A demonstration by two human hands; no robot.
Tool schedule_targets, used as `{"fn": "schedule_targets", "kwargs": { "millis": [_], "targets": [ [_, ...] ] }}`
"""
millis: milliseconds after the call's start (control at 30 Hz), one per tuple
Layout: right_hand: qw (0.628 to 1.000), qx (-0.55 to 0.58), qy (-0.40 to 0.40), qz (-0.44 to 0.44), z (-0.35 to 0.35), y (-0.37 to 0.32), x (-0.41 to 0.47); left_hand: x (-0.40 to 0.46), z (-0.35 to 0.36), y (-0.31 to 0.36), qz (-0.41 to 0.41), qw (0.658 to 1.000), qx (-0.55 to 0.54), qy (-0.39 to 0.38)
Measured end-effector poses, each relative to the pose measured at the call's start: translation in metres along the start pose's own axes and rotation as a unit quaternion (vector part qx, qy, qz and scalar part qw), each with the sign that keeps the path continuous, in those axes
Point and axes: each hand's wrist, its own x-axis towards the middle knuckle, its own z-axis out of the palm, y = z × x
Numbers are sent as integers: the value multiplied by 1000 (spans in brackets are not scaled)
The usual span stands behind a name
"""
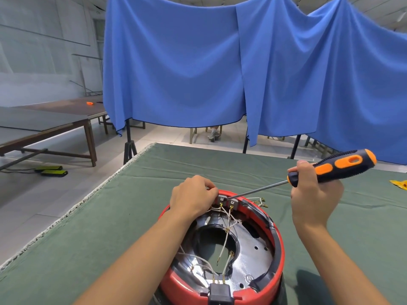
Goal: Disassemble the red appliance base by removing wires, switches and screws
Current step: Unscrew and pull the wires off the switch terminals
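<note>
The red appliance base [278, 249] lies upside down on the green cloth, its shiny metal plate and white wires [226, 238] exposed. Two small grey switches [228, 200] sit at its far rim. My left hand [193, 195] curls over the far rim and pinches at the left switch; its fingertips are partly hidden. My right hand [312, 194] grips a black-and-orange screwdriver [334, 167] whose shaft tip touches the switches. A black plug socket [220, 292] sits at the near rim.
The green-covered table [110, 216] has its left edge running diagonally. Loose white wires with brass terminals [261, 202] lie beyond the base. A yellow object [399, 184] is at the right edge. Blue curtains hang behind; wooden tables stand at left.
</note>
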Motion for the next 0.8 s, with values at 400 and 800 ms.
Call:
{"fn": "schedule_targets", "kwargs": {
  "millis": [400, 800],
  "targets": [
    [991, -79, 17, 105, 3, 11, 20, -1, 0, -1, 15, 1000, 3, -3],
    [967, -162, 35, 194, 28, 34, 51, -2, -1, -2, 32, 999, 10, 2]
  ]
}}
